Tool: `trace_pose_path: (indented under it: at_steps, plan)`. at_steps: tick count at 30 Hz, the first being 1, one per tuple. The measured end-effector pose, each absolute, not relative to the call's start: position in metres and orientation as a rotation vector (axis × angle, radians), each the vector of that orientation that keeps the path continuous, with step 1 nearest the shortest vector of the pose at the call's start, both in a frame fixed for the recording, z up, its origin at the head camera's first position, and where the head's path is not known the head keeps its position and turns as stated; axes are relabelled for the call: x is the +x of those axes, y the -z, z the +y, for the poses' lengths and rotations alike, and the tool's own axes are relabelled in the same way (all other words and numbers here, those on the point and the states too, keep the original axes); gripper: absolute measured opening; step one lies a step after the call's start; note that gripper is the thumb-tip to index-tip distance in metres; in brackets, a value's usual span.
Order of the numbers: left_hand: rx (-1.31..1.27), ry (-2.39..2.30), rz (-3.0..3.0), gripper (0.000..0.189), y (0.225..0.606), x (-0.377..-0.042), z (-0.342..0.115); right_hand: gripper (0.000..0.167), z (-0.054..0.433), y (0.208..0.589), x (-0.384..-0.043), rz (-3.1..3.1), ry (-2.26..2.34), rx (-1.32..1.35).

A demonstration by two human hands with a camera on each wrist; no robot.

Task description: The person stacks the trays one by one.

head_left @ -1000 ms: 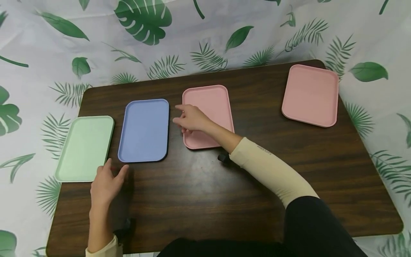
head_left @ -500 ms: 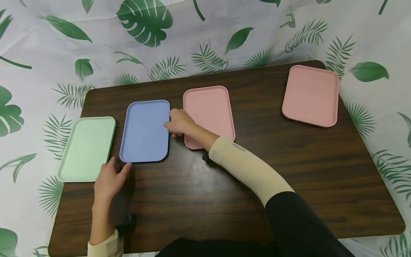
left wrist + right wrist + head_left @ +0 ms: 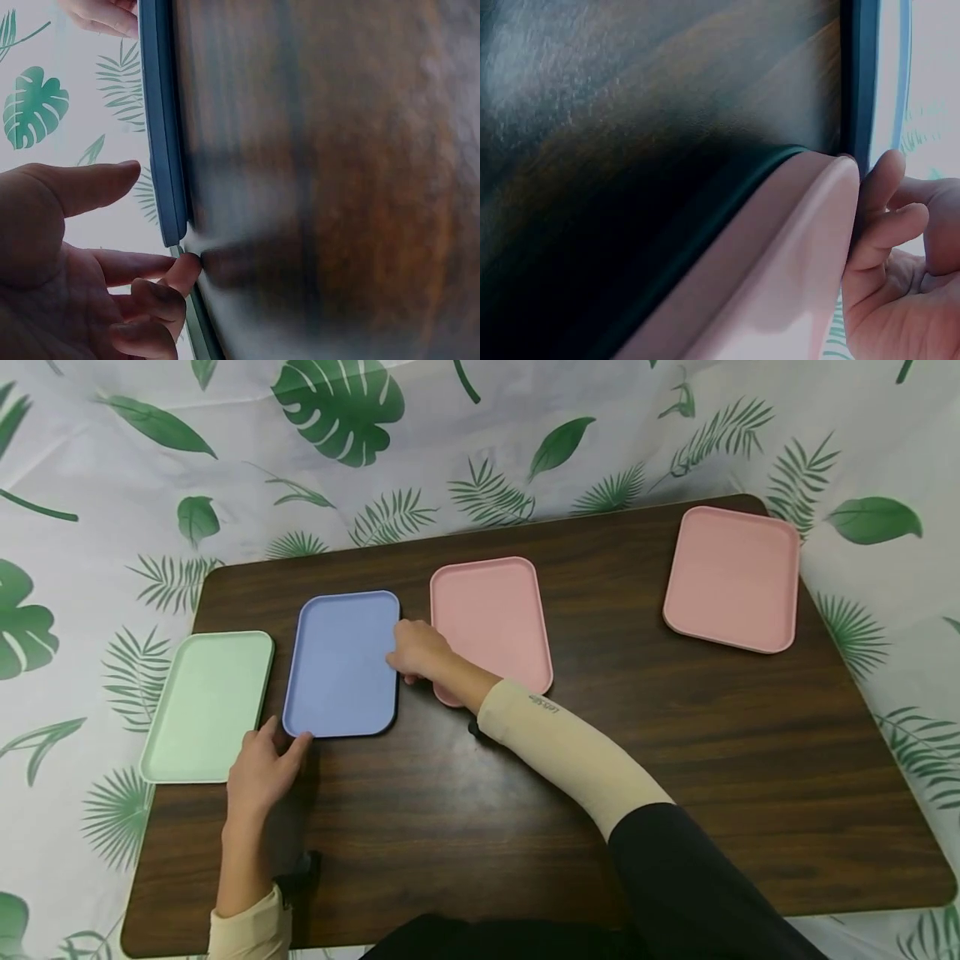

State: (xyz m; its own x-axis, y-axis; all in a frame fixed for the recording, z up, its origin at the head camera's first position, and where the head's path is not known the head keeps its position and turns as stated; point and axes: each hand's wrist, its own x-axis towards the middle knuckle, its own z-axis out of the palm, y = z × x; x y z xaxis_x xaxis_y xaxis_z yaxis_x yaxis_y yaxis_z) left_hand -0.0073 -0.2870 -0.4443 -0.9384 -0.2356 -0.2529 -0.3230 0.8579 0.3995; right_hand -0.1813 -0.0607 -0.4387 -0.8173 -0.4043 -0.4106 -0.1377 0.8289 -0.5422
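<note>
A blue rectangular tray (image 3: 342, 664) lies flat on the dark wood table, left of centre. My right hand (image 3: 422, 650) is at its right edge, with curled fingers along the side and the thumb at the rim. My left hand (image 3: 262, 770) is at the tray's near left corner, its thumb by the front edge and its fingers loosely bent by the left side. In the left wrist view the fingertips (image 3: 187, 262) are beside the blue tray's corner (image 3: 172, 225). To the left lies a green tray (image 3: 210, 706), close to the left fingers.
A pink tray (image 3: 491, 618) lies just right of the blue one, partly under my right forearm. Another pink tray (image 3: 733, 578) sits at the table's far right corner. The dark wood table (image 3: 465, 827) backs onto a leaf-print cloth (image 3: 495, 435).
My right hand has moved left from over the middle pink tray to the blue tray's right edge, its fingers curling in. My left hand has come slightly closer to the blue tray's corner.
</note>
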Motion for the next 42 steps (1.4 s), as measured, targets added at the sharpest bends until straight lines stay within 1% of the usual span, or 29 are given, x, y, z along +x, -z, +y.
trace_pose_path:
  at_steps: [4, 20, 28, 42]
  plan:
    - [-0.415, -0.676, 2.858, 0.075, 0.445, -0.009, -0.287, 0.011, -0.061, 0.439, -0.182, 2.483, 0.684, -0.415]
    - [-0.412, -0.746, 2.856, 0.068, 0.448, -0.015, -0.280, 0.011, -0.061, 0.442, -0.181, 2.474, 0.705, -0.387]
    - [-0.351, -0.857, 2.895, 0.055, 0.458, -0.013, -0.284, 0.009, -0.061, 0.444, -0.180, 2.465, 0.693, -0.386]
    - [-0.490, -0.942, 2.844, 0.062, 0.449, -0.001, -0.284, 0.010, -0.060, 0.435, -0.176, 2.420, 0.750, -0.457]
